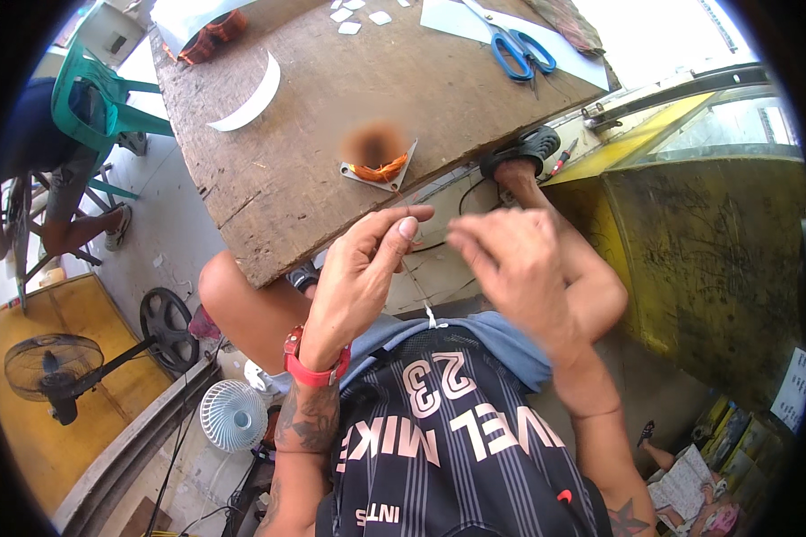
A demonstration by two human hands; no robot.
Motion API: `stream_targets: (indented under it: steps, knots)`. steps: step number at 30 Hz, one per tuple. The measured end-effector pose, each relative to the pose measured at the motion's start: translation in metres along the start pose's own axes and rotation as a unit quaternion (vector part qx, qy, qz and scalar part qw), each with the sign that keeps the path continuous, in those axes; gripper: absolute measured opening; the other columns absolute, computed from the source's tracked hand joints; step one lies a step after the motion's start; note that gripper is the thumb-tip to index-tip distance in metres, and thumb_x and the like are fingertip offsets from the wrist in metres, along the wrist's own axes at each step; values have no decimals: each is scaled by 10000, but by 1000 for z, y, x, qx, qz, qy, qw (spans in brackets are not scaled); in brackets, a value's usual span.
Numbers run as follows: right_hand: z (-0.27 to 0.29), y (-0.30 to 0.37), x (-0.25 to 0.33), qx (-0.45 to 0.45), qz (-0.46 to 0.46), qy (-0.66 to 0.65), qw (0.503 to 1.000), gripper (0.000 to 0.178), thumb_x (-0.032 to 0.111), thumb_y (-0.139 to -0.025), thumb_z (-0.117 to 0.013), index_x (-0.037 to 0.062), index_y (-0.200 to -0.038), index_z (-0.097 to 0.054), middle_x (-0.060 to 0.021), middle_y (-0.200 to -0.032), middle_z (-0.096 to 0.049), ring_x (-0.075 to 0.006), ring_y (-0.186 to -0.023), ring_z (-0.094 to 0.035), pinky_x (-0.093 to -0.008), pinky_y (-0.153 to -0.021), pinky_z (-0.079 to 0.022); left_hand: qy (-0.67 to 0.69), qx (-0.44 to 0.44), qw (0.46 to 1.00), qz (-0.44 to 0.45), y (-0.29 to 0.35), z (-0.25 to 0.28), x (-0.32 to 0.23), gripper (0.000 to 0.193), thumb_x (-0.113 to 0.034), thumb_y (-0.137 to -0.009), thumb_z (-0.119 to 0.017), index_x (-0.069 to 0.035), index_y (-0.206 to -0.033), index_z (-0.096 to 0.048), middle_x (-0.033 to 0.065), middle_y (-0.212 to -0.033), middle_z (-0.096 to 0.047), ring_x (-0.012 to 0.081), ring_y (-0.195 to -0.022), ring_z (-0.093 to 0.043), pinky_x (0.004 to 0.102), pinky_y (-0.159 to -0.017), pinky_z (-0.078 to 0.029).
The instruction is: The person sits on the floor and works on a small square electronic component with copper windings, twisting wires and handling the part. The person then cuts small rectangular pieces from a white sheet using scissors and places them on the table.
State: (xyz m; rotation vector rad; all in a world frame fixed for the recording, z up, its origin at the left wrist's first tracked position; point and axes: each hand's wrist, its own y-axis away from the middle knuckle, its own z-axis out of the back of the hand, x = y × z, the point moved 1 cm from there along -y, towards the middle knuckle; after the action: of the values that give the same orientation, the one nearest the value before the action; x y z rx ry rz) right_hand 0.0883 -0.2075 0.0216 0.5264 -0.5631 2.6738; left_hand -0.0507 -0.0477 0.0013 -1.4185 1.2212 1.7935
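Just off the near edge of the table, my left hand [363, 268] has its thumb and index finger pressed together. Thin reddish strands show near those fingertips, but what they pinch is too small to make out. To its right, apart from it, my right hand [515, 264] is curled with fingers drawn together and somewhat blurred; anything in it cannot be seen. Beyond both hands, a motor stator [381, 170] with orange copper winding and a grey metal plate with corner holes lies by the table's edge. Its upper part is smeared.
On the wooden table [304, 161] lie blue-handled scissors [521, 55], a curved white paper strip [251, 98], small white pieces [349, 28] and another copper winding [213, 38]. Fans [233, 414] stand left, near a green chair [90, 98]; a yellow panel [707, 251] stands right.
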Motion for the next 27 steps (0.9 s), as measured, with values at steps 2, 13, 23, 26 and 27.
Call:
stream_targets:
  steps: [2, 13, 23, 26, 27]
  knots:
    - [-12, 20, 9, -2, -10, -13, 1000, 153, 198, -928, -778, 113, -1039, -714, -21, -911, -682, -214, -843, -641, -381, -863, -440, -23, -12, 999, -23, -3, -3, -1, 340, -302, -1127, -588, -20, -1249, -733, 48, -1003, -712, 85, -914, -608, 272, -807, -519]
    - [-34, 52, 4, 47, -111, -215, 969, 131, 146, -945, -752, 50, -1023, -708, -87, -982, -692, -278, -903, -663, -393, -869, -492, -53, -32, 998, 21, 0, 2, 5, 362, -340, -1074, -685, 14, -1151, -695, -65, -715, -542, 37, -653, -382, 249, -589, -347]
    - [-28, -1, -20, -49, -268, -392, 879, 342, 329, -1035, -726, -9, -1092, -723, -83, -1012, -732, -139, -1012, -667, -325, -915, -541, -127, -60, 990, 4, 14, -2, 8, 364, -359, -1124, -583, -12, -1061, -670, -12, -832, -602, 79, -766, -504, 292, -681, -457]
    - [-46, -35, -1, 157, -240, -549, 785, 532, 473, -1048, -679, -41, -1182, -703, -116, -1095, -744, -167, -1066, -682, -328, -975, -534, -258, -75, 962, -50, 39, -6, 2, 290, -272, -1113, -577, 6, -1059, -639, 101, -838, -630, 233, -764, -612, 375, -717, -501]
    - [-54, -43, 7, 211, -260, -617, 713, 601, 533, -1061, -634, -45, -1222, -678, -128, -1151, -740, -190, -1093, -687, -337, -1010, -532, -296, -79, 948, -86, 46, -8, -2, 274, -254, -1109, -576, 10, -1060, -634, 127, -840, -633, 273, -772, -634, 394, -729, -510]
